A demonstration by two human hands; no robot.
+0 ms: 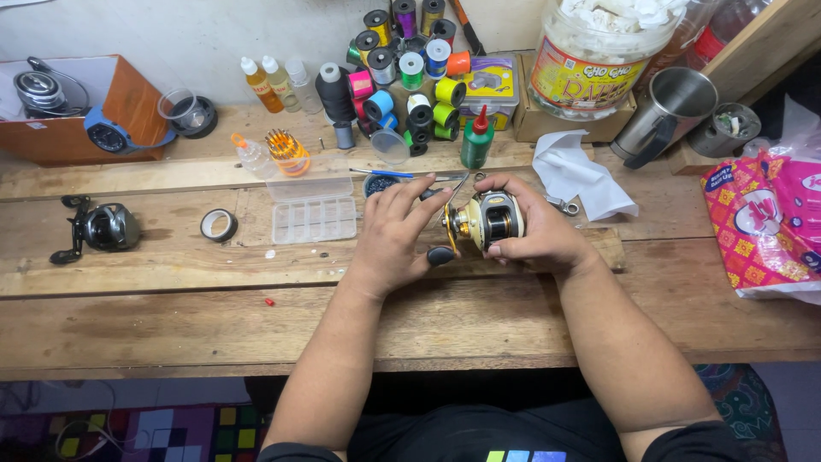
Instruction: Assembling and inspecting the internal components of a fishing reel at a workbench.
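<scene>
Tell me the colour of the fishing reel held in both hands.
Gold and silver fishing reel with black knobs, seen best in the head view.

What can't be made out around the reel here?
- Reel, head view: far side hidden by right hand.
- Handle side: partly covered by left hand fingers.
- Small tool behind the hands: too thin to identify.
- Pink bag: cut off by right edge.
</scene>
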